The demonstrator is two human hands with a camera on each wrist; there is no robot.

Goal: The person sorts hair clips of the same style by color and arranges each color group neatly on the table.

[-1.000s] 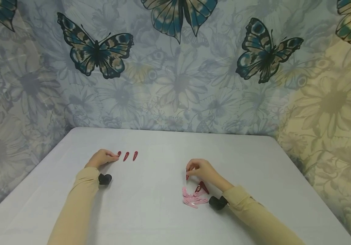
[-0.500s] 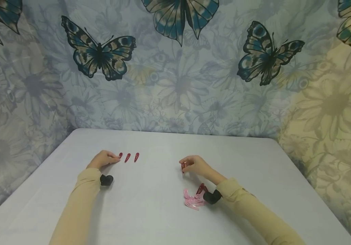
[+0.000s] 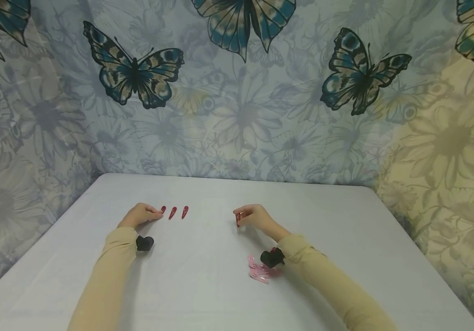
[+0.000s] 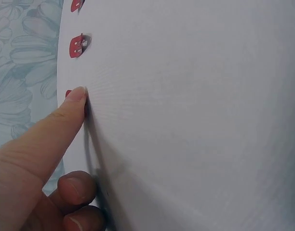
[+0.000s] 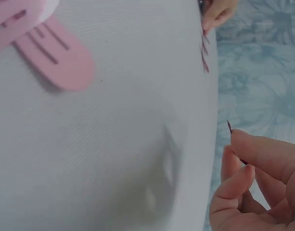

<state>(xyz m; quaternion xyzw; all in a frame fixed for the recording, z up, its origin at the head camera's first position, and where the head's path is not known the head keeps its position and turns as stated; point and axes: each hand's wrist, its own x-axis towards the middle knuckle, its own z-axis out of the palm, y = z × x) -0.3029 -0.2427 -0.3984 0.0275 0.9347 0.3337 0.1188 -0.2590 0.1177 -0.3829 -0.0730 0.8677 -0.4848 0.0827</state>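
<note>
Toward the back left, three red snap hair clips stand in a row. My left hand (image 3: 139,214) has its fingertips on the leftmost red hair clip (image 3: 163,209); in the left wrist view a fingertip covers most of that clip (image 4: 68,93). Beside it lie the middle clip (image 3: 172,212) and the right clip (image 3: 185,212), both untouched. Right of the table's centre, my right hand (image 3: 257,217) pinches another red hair clip (image 3: 238,219) between thumb and fingers, raised over the tabletop. Its thin edge (image 5: 229,126) pokes past the fingertips in the right wrist view.
A loose pile of pink hair clips (image 3: 257,273) lies right of centre, under the right forearm. Partly hidden by the black wrist camera (image 3: 272,257) there, a bit of red shows. The white table (image 3: 203,285) ends at a butterfly-patterned cloth (image 3: 245,115).
My right hand has moved left and toward the back with its red hair clip, away from the pink pile. My left hand stays at the leftmost clip.
</note>
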